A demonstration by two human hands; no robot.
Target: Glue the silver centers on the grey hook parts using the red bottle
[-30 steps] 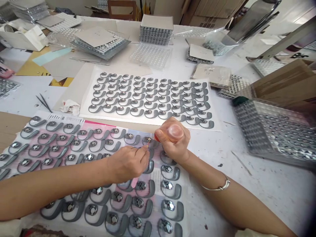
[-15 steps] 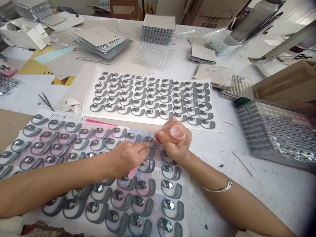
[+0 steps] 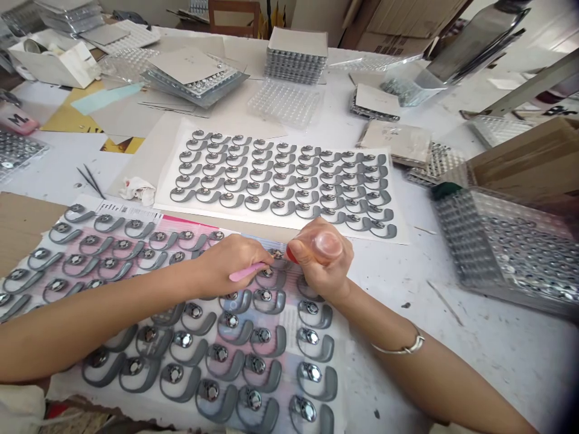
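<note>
- So our left hand [image 3: 233, 259] is pinching a pink stick [image 3: 246, 272], fingers mostly curled in, and the flat end is poking out toward the lower left.
- Our right hand [image 3: 326, 272] is wrapping snugly around a see-through bottle [image 3: 329, 242], just right of the frame's middle, with a reddish bit showing by the thumb.
- Both hands are hovering near each other, and a grey curved piece [image 3: 276, 254] is sitting between them. We can't tell if the stick's tip is touching it, since our fingers are hiding that end.
- Loads more grey pieces with shiny round gems are covering the near sheet [image 3: 294, 325], filling the lower left and lower middle.
- A white far sheet [image 3: 164, 196] is lying just beyond, mid-frame, carrying tidy rows of the same stuff.
- A silver bracelet [image 3: 409, 345] is circling our right forearm, lower right.
- Left side: dark tweezers [image 3: 98, 190] are resting on the table [image 3: 398, 265], with a crumpled tissue [image 3: 138, 190] sitting nearby.
- Upper middle: a stack of trays [image 3: 296, 63] is standing there.
- Right edge: a clear tray [image 3: 534, 247] full of shiny bits is sitting beside a cardboard box [image 3: 534, 160].
</note>
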